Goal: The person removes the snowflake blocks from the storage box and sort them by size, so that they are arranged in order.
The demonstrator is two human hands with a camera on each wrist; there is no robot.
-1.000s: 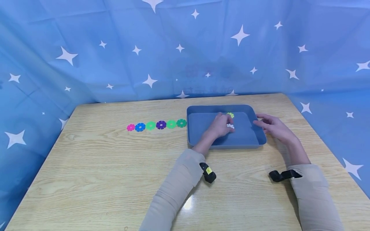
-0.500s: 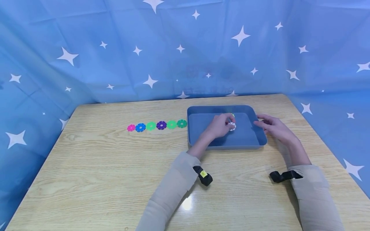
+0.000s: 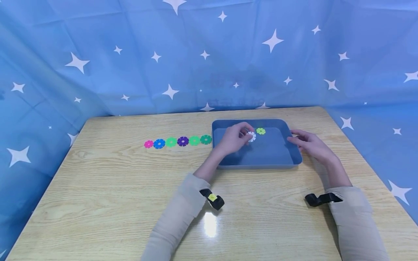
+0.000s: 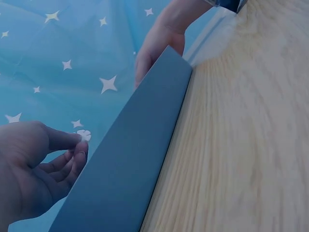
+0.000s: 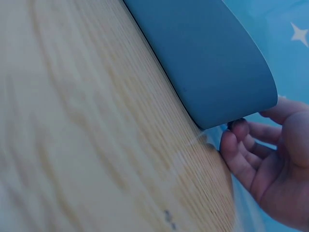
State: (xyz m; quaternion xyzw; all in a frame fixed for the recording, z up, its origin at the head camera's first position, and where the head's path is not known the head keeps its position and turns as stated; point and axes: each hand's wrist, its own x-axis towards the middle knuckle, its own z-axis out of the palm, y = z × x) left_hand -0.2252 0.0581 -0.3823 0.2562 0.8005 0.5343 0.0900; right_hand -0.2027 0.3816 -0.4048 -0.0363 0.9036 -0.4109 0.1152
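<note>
My left hand (image 3: 234,138) is over the left half of a blue-grey plastic tray (image 3: 271,156). Between thumb and fingers it pinches a white notched snowflake disc (image 3: 251,136), whose edge (image 4: 84,135) also shows in the left wrist view. A yellow-green snowflake disc (image 3: 261,131) lies in the tray near the back wall, just right of the white one. At the tray's right end, my right hand (image 3: 311,145) grips the rim, the thumb over it and the fingers outside. In the right wrist view those curled fingers (image 5: 241,154) are by the tray's corner.
Left of the tray, a row of snowflake discs lies on the wooden table (image 3: 114,188): pink (image 3: 148,144), blue (image 3: 159,144), purple (image 3: 183,141), dark green (image 3: 206,139) and light green ones (image 3: 171,142). A blue star-patterned curtain (image 3: 183,61) hangs behind the table.
My left hand has lifted the white disc and moved left and slightly back with it, uncovering the yellow-green disc. The right hand and the tray have stayed in place.
</note>
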